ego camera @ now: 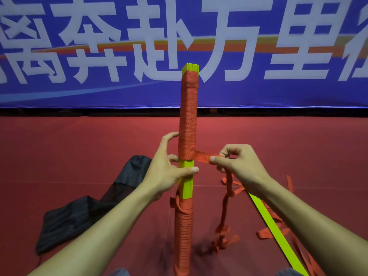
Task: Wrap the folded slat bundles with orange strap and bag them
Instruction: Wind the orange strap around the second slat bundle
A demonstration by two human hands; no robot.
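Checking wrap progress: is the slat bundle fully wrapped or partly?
Partly. The slat bundle shows bare yellow between two orange strap sections, where the left hand grips.

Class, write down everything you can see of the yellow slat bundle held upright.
The slat bundle is a stack of flat, yellow-green, plastic-looking slats, their ends showing at the top. It stands upright, foot out of view. An orange strap winds round its upper part and its lower part, leaving a bare band in the middle. The left hand grips that bare band, thumb across the front. The right hand pinches the strap's loose run, drawn to the right from the upper winding.
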